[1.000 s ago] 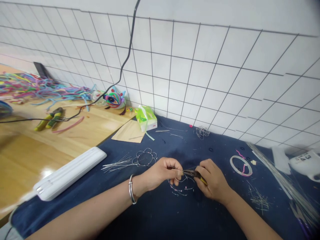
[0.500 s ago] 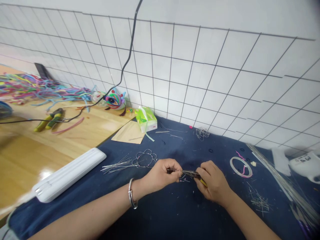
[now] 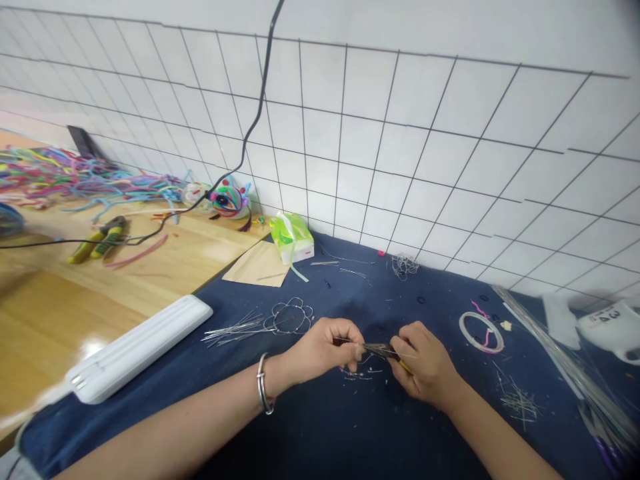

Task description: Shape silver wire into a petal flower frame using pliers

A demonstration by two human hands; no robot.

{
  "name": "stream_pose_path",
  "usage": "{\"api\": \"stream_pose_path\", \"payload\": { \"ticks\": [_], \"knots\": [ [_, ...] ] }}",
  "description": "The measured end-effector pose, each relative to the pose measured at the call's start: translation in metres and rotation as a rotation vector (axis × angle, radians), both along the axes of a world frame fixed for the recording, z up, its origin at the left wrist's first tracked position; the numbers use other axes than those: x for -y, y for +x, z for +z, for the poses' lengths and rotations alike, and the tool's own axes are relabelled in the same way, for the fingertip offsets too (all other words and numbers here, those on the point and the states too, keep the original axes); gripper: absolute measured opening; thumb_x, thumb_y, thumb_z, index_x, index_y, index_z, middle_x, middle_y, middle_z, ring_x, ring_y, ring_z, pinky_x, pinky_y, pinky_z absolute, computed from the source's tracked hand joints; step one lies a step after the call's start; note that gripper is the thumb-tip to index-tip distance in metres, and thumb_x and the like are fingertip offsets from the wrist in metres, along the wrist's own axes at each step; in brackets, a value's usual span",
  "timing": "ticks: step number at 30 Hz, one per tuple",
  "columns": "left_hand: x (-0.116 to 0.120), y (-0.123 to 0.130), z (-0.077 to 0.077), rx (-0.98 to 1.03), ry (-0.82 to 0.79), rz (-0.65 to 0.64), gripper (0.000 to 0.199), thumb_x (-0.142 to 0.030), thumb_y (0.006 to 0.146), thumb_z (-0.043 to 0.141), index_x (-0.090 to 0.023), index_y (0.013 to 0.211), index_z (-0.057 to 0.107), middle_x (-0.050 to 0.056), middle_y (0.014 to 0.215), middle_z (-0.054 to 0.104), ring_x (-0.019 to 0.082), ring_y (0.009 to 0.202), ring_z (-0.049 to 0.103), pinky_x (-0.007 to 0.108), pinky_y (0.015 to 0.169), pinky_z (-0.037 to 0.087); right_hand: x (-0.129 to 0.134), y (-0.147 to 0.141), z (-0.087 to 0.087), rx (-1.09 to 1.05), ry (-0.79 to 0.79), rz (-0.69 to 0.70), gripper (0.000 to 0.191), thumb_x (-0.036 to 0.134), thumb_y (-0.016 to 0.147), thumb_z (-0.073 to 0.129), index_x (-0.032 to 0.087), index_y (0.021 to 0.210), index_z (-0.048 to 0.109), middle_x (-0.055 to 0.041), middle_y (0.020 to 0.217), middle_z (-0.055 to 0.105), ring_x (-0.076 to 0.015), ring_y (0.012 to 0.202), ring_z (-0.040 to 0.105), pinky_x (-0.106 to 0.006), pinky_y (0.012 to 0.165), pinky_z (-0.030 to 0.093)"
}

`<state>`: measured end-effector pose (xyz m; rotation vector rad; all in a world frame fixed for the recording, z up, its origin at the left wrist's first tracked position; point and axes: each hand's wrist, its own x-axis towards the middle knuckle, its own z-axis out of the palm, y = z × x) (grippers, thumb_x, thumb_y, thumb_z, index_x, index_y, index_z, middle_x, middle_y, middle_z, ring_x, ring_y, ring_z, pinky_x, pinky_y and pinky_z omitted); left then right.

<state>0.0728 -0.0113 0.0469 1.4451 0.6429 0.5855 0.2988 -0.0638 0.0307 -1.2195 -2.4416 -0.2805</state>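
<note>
My left hand, with a silver bangle on its wrist, pinches a thin metal wire. My right hand is closed around yellow-handled pliers, whose jaws point left and meet the wire close to my left fingertips. Exactly how the jaws sit on the wire is too small to tell. Just below the jaws, short wire pieces with small pinkish beads lie on the dark blue cloth. Left of my left hand rests a flower-shaped wire loop beside a bundle of straight wires.
A white power strip lies at the left, near yellow-green pliers. Behind are a tissue pack and tangled wire. At the right are a tape roll, wire scraps, long wires and a white mug.
The pliers' jaws have shifted slightly at my left fingertips, and the left fingers have changed their pinch. More of the small beaded pieces below now show.
</note>
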Motion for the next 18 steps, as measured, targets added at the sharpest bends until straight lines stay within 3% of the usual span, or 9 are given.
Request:
{"api": "stream_pose_path", "payload": {
  "ticks": [18],
  "knots": [
    [0.0001, 0.0003, -0.0030, 0.012, -0.068, -0.008, 0.008, -0.019, 0.075, 0.057, -0.012, 0.073, 0.056, 0.001, 0.057, 0.059, 0.009, 0.051, 0.056, 0.017, 0.048, 0.040, 0.0012, -0.0009, -0.0017, -0.050, -0.041, 0.034, 0.012, 0.019, 0.079, 0.045, 0.014, 0.087, 0.052, -0.0077, 0.080, 0.046, -0.0182, 0.072, 0.040, -0.035, 0.065, 0.039]
  ]
}}
